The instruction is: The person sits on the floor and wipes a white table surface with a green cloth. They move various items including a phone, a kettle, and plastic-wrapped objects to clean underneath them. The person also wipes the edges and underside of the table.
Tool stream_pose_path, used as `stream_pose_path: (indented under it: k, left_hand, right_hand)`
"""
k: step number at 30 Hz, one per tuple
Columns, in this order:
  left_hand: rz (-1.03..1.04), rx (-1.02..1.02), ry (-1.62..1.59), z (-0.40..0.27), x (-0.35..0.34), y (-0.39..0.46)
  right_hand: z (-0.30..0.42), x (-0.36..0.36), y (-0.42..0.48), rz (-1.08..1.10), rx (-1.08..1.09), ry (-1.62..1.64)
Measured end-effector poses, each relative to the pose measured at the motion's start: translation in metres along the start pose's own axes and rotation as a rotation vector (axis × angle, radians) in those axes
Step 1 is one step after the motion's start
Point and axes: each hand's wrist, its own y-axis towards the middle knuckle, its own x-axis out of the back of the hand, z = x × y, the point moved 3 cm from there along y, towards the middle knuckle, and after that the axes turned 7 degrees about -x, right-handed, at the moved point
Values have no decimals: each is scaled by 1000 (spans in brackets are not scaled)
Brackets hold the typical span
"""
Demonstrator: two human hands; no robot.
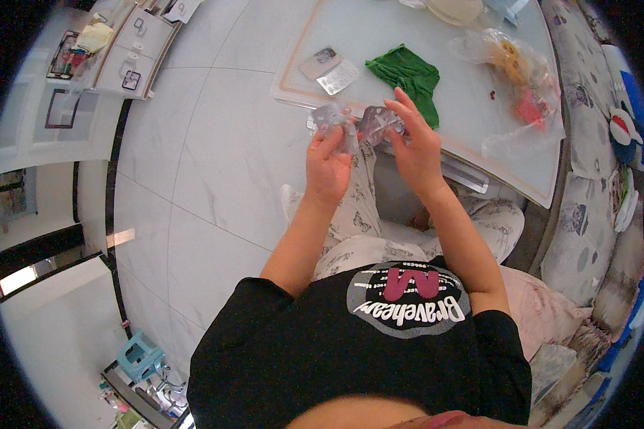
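My left hand [330, 166] grips a transparent plastic piece [330, 115] between thumb and fingers, just off the table's near left edge. A second translucent plastic piece [375, 122], looking darker, is pinched in my right hand [417, 145], whose index finger points upward. The two pieces are almost touching, and I cannot tell whether they are joined. Just beyond my right fingers, a crumpled green cloth [408, 69] lies on the table [461, 115]. Left of the cloth rest a silver blister pack [337, 78] and a flat beige packet [320, 63] with a dark print.
A transparent plastic bag [547, 69] with yellow and red items spreads over the table's right side, near small red beads [492, 95]. A patterned sofa [579, 225] runs along the right. On the left are tiled floor [220, 177], a white cabinet [134, 51] and a blue stool [139, 356].
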Motion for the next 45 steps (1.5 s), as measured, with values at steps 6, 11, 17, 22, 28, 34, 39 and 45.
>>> stream_pose_path:
  k: [6,11,17,22,28,34,39,45]
  left_hand:
    - [315,-8,796,9,3,3]
    - [250,-36,695,8,-3,9]
    - [161,-419,1274,-18,-4,53]
    - [221,-738,1765,-28,-21,90]
    - [290,-743,1919,-7,-2,108]
    - [266,-685,1931,6,-3,103]
    - [216,-636,1682,6,4,100]
    - [-19,-651,1491,5,16,77]
  right_hand:
    - [-9,-2,0,186,-73,73]
    - [-24,2,2,244,-332,307]
    - [-51,21,48,-55,37,-116]
    - [-88,-12,85,89,50,-822]
    - [-108,-39,138,74,44,-991]
    - [-116,-59,185,77,-133,-1049]
    - [-110,-60,173,182,44,-1022]
    - [-100,-48,116,172,206,-936]
